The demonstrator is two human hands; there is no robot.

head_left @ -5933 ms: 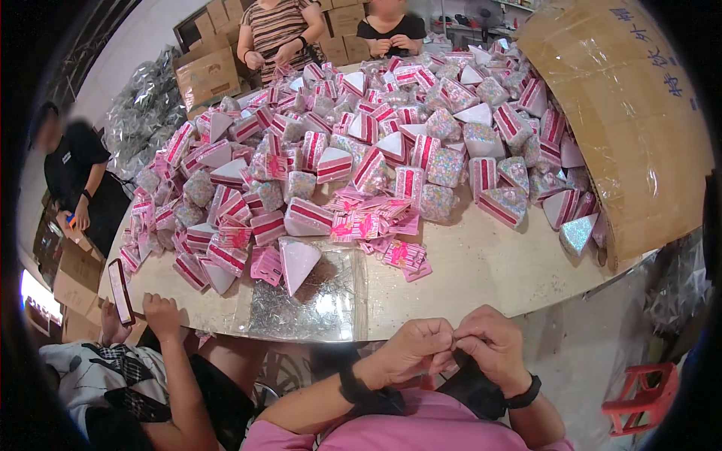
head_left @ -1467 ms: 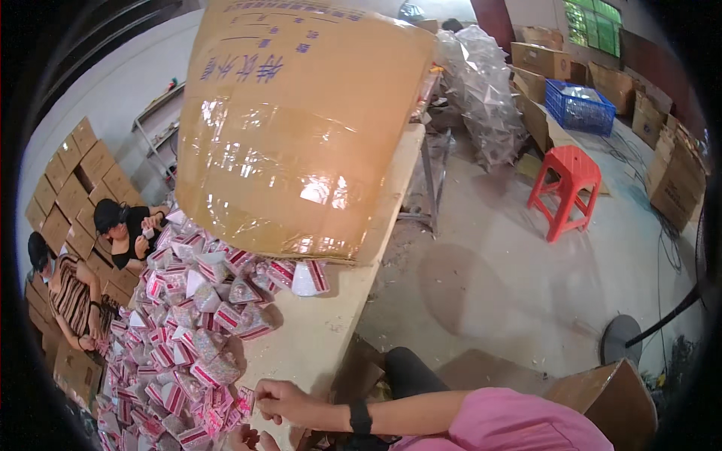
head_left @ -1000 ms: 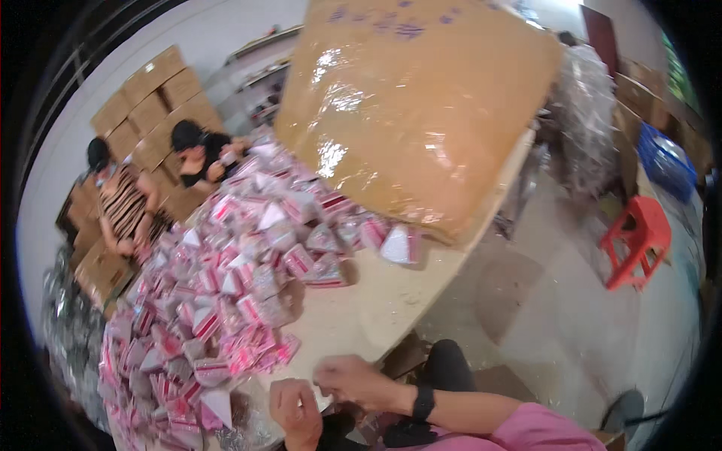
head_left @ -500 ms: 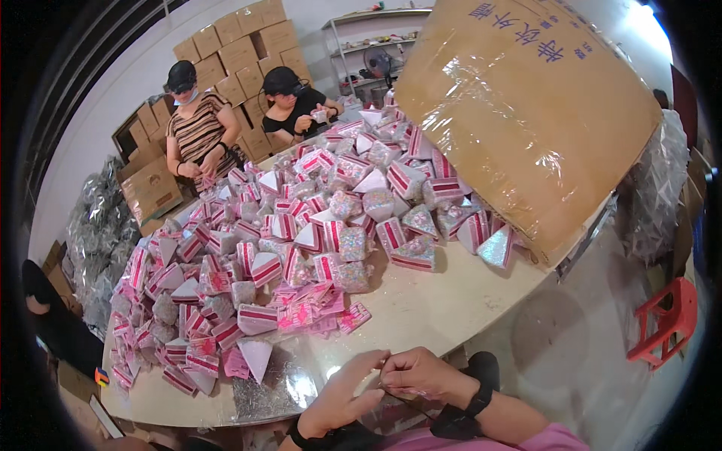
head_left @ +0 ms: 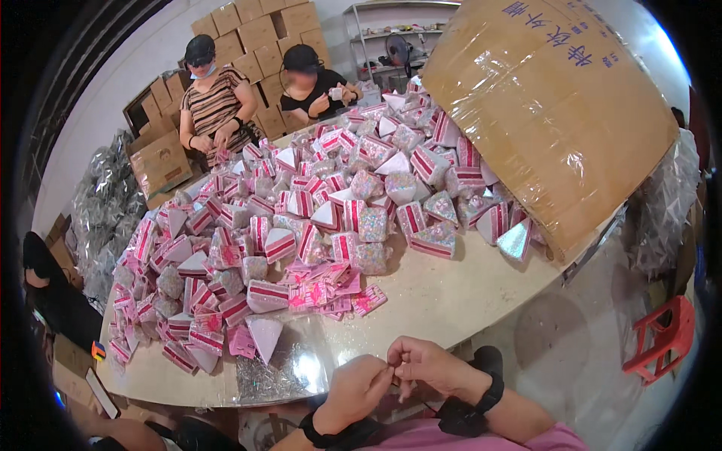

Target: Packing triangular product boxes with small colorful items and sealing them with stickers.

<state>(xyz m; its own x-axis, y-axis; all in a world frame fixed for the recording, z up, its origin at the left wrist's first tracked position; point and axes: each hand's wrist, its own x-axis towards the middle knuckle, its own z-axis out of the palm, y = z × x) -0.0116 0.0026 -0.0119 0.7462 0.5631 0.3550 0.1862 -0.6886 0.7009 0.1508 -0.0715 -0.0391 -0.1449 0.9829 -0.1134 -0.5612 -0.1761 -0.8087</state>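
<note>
My left hand (head_left: pixel 353 389) and my right hand (head_left: pixel 431 367) meet fingertip to fingertip just off the near table edge. Both are closed in a pinch; whatever small thing lies between the fingers is too hidden to name. Beyond them, several pink printed cards (head_left: pixel 329 292) lie heaped on the tabletop. Behind these spreads a large pile of glittery cake-slice-shaped pieces (head_left: pixel 301 199) with white, pink and dark-red layers. One white-topped wedge (head_left: pixel 265 338) sits at the pile's near edge, beside a shiny see-through plastic sheet (head_left: pixel 280 368).
A big taped cardboard box (head_left: pixel 556 120) leans over the table's right end. On the floor at right stands a red plastic stool (head_left: pixel 662 342). Two people work across the table, one in a striped top (head_left: pixel 218 105). Bagged plastic (head_left: pixel 109 214) and stacked cartons (head_left: pixel 259 56) are behind.
My left hand's fingers, loosely apart before, have closed and come up against my right fingertips. The whole view has shifted slightly. The pile looks unchanged.
</note>
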